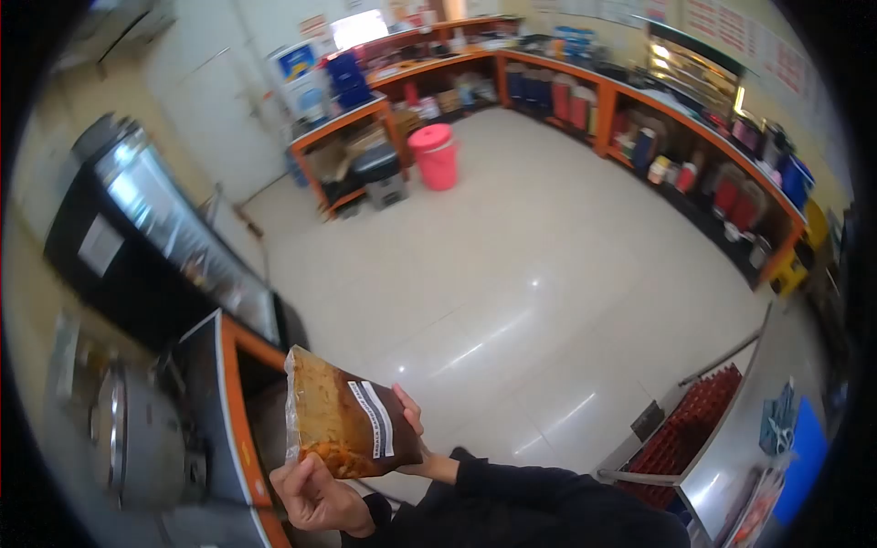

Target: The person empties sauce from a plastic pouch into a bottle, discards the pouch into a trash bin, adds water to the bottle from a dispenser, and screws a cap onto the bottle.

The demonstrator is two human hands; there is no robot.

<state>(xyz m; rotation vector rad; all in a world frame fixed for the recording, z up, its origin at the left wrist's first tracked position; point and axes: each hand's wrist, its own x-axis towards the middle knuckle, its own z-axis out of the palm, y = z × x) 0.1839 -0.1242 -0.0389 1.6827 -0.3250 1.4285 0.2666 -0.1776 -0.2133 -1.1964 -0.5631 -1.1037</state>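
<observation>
A clear plastic bag of brown and orange food (333, 416) with a white printed label is held up at the lower centre. My left hand (320, 493) pinches its lower left corner between thumb and curled fingers. Behind the bag's right side is my right hand (413, 429), its fingers wrapped round the edge and partly hidden by the bag. Black sleeves cover both arms.
An orange-edged counter (239, 429) and a grey cooker (142, 438) stand at the left, below a glass-door fridge (183, 237). A pink bin (433, 160) stands on the tiled floor. At the lower right are a metal table (731, 447) and red crates (690, 425).
</observation>
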